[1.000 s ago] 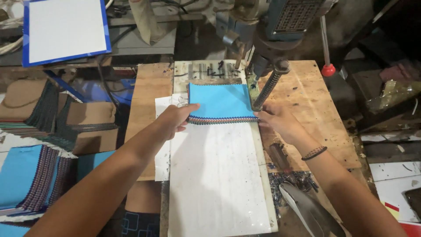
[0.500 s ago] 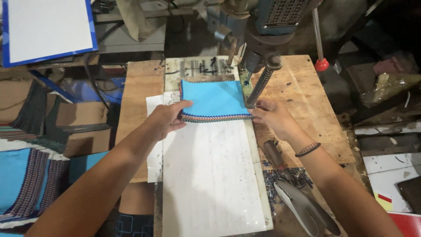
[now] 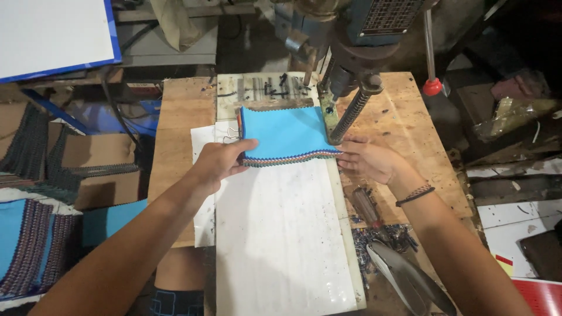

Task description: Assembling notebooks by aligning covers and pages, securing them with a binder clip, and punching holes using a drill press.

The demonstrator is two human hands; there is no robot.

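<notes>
A stack of fabric swatches [image 3: 284,133] with a bright blue top sheet and zigzag-cut edges lies on a white board [image 3: 281,234] under a blue drill press [image 3: 351,35]. My left hand [image 3: 219,161] grips the stack's near left corner, next to a metal binder clip [image 3: 232,134]. My right hand [image 3: 366,158] presses the stack's near right corner, just below the press's coiled spring column [image 3: 351,114].
The board rests on a plywood table [image 3: 181,117]. A lever with a red knob [image 3: 432,86] stands at the right. More swatch stacks [image 3: 29,246] and cardboard boxes [image 3: 99,169] lie at the left. Fabric scraps [image 3: 380,237] and a metal tool [image 3: 404,281] sit near the right front.
Both hands and the swatch stack kept their positions under the drill press. My head moved slightly, shifting the view.
</notes>
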